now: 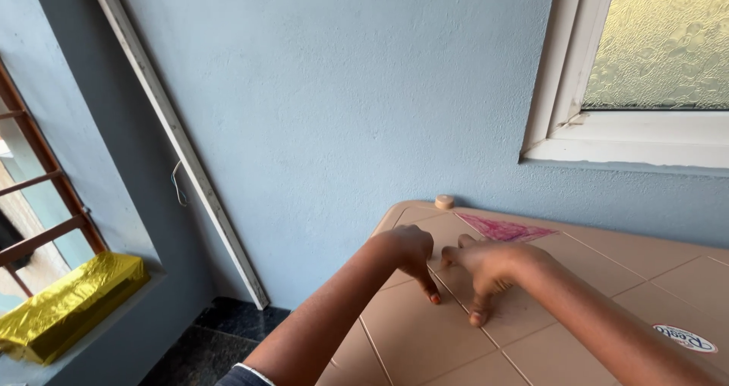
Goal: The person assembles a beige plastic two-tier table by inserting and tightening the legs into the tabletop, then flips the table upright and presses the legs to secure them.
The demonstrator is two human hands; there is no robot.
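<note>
Pale blue wall (342,90) fills most of the head view, with a white window frame (577,128) at the upper right and a white strip (175,135) leaning on the wall at the left. Below stands a tan plastic table (607,280) with grooved lines. The left hand (410,253) is mostly curled; only its index finger is stretched down, and the tip presses the table top. The right hand (493,268) is just beside it, also half closed, with one finger pointing down and touching the table. Neither hand holds anything. A pink triangular paper (503,229) lies flat on the table just behind the hands, its long axis running left to right, with the long narrow tip toward the right. A small round knob (444,201) sits at the table's far corner. A gold-wrapped package (68,302) lies on the sill at the left.
</note>
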